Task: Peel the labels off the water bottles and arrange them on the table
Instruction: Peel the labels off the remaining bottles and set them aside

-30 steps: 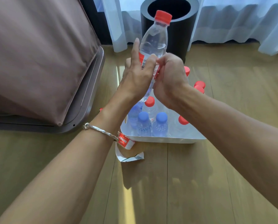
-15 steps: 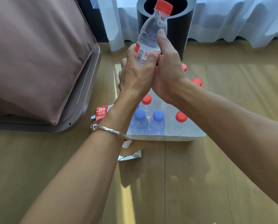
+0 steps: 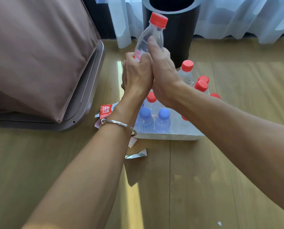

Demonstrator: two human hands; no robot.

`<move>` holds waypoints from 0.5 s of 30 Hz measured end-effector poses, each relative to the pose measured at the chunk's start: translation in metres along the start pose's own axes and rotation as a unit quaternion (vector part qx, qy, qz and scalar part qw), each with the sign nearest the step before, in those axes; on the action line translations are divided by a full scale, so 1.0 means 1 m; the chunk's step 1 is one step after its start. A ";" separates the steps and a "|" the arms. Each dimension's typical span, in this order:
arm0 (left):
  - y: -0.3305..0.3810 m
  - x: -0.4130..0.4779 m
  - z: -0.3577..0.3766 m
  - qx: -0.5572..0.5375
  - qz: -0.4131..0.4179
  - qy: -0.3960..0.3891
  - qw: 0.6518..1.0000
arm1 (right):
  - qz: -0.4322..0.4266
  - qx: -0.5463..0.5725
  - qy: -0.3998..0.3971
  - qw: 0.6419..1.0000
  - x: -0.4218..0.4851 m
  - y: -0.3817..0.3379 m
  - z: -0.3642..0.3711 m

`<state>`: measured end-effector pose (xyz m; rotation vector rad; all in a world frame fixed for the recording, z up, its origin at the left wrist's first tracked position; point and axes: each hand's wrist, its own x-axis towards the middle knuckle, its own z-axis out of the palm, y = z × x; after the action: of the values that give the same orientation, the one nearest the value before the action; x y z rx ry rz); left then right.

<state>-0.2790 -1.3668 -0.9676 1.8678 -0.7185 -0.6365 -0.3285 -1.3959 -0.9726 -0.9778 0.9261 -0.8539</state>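
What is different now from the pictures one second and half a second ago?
The left hand folded its raised finger down and now grips the bottle low. The right hand left its fist at the label and slid up, thumb on the bottle's shoulder. The bottle stays held up and tilted. The tray of bottles, the peeled labels beside it and the bin stayed.

Both forearms are bare, extended forward and converging at centre, raised clear of the floor. Left hand (image 3: 137,75): its back faces the wearer, with the fingers curled round the lower body of the bottle (image 3: 144,38). Right hand (image 3: 165,75): set against the left hand along its inner edge, thumb laid straight up the bottle's side, the other fingers passing behind it and mostly hidden. Both wrists are roughly straight. A metal bracelet (image 3: 119,124) sits on the left wrist.
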 end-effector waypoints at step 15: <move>-0.016 0.005 -0.009 -0.044 0.097 -0.078 0.991 | -0.076 -0.166 -0.010 0.983 -0.009 -0.021 -0.004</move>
<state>-0.2667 -1.3596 -0.9793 1.6557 -0.9453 -0.6830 -0.3394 -1.3960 -0.9521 -1.3573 1.0047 -0.8294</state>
